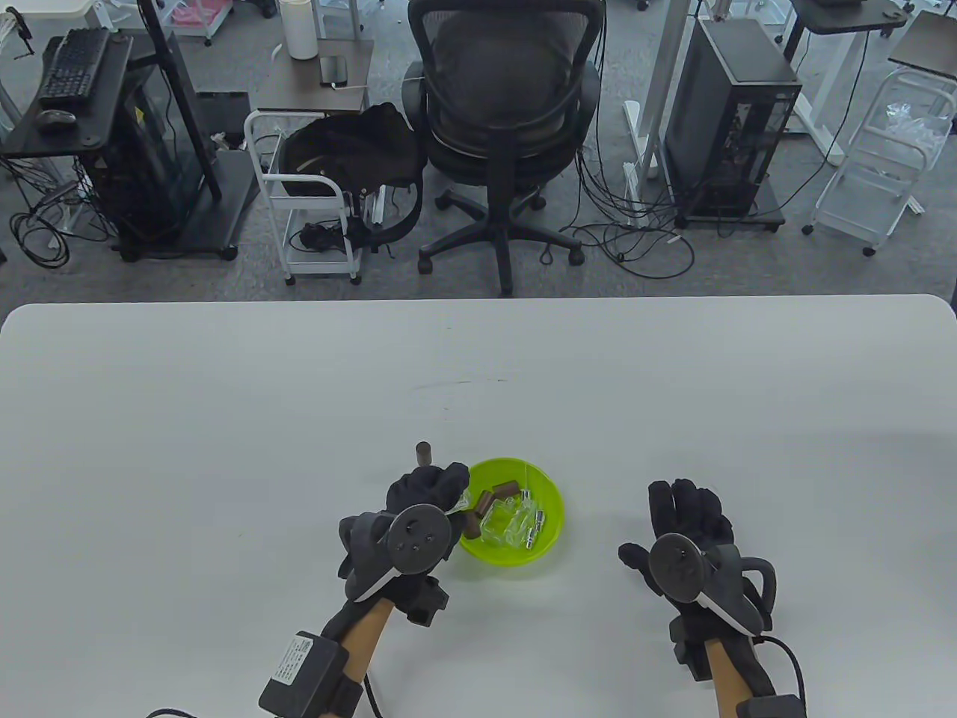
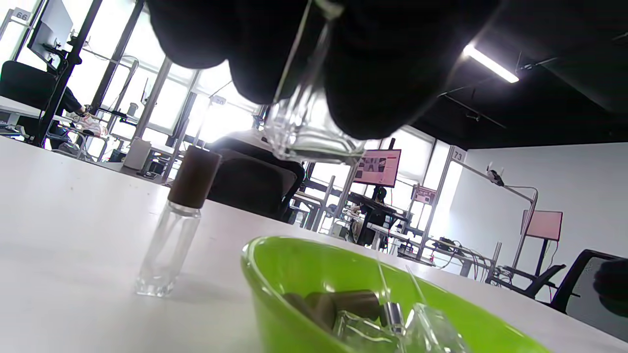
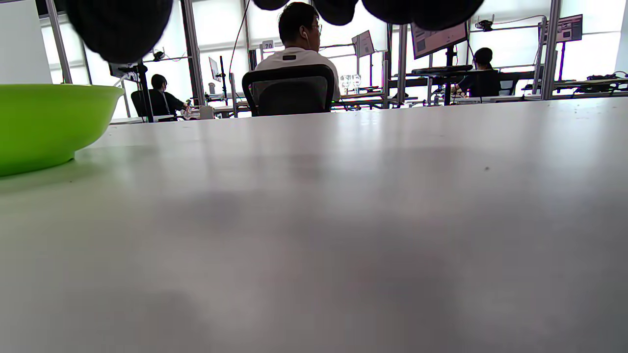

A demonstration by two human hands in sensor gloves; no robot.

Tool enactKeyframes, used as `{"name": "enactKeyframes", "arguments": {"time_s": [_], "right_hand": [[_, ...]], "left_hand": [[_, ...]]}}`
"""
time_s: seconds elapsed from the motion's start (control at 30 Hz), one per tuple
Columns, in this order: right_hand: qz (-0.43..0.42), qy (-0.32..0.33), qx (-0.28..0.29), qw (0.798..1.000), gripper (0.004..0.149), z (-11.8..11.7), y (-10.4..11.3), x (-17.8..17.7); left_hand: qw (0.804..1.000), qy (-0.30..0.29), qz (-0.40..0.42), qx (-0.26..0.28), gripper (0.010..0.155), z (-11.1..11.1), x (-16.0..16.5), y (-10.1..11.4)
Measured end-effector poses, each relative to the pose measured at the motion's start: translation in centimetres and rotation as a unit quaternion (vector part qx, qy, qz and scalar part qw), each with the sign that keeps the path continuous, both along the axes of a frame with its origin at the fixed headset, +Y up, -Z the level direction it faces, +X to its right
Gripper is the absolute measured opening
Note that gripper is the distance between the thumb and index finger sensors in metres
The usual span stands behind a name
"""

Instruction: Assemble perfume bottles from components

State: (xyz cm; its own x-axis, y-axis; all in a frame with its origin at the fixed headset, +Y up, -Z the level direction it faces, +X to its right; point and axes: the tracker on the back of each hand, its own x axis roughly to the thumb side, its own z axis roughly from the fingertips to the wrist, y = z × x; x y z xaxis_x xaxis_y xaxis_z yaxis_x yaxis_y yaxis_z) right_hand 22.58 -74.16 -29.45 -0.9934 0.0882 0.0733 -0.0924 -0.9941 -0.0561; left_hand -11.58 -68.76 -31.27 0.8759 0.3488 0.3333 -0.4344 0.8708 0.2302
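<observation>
Left hand (image 1: 428,490): fingers curled round clear glass bottle (image 2: 306,122), held above near rim of green bowl (image 1: 549,523). Finished bottle (image 2: 175,228) with brown cap stood upright on worktop (image 1: 224,419), just beyond left hand, apart from bowl. Brown caps (image 1: 502,490), clear bottles and sprayers (metal collars seen) (image 1: 532,523) heaped in bowl, between hands. Right hand (image 1: 691,527): fingers straight, relaxed, nothing held, palm down over worktop, well right of bowl.
</observation>
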Motion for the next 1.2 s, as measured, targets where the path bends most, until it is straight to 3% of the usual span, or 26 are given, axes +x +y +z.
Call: {"name": "enactKeyframes", "arguments": {"time_s": [0.23,0.37,0.6,0.77,0.9,1.0,1.13,1.2], "right_hand": [[0.002,0.003,0.003,1.0,0.089,0.0,0.0,-0.2],[0.002,0.005,0.002,1.0,0.089,0.0,0.0,-0.3],[0.001,0.007,-0.002,1.0,0.088,0.0,-0.1,-0.4],[0.002,0.008,-0.006,1.0,0.088,0.0,-0.1,-0.5],[0.006,0.009,-0.009,1.0,0.088,0.0,-0.1,-0.6],[0.009,0.009,-0.01,1.0,0.087,0.0,-0.1,-0.7],[0.011,0.01,-0.009,1.0,0.087,0.0,-0.1,-0.8],[0.011,0.01,-0.008,1.0,0.087,-0.1,-0.1,-0.8]], "left_hand": [[0.999,0.02,0.029,0.022,0.053,0.7,-1.8,-0.3],[0.998,-0.009,0.049,-0.041,0.054,0.4,-2.5,-0.6],[0.995,-0.026,0.089,-0.036,0.052,0.6,-3.6,-1.3],[0.998,0.012,0.067,-0.019,0.051,1.1,-4.2,-1.8],[0.999,0.025,0.023,0.005,0.073,1.3,-4.5,-2.1],[1.0,0.025,-0.008,0.002,0.066,1.4,-4.3,-2.6],[0.997,0.005,-0.019,-0.069,0.055,1.0,-4.4,-3.2],[0.997,-0.004,-0.012,-0.075,0.052,0.9,-4.6,-3.2]]}}
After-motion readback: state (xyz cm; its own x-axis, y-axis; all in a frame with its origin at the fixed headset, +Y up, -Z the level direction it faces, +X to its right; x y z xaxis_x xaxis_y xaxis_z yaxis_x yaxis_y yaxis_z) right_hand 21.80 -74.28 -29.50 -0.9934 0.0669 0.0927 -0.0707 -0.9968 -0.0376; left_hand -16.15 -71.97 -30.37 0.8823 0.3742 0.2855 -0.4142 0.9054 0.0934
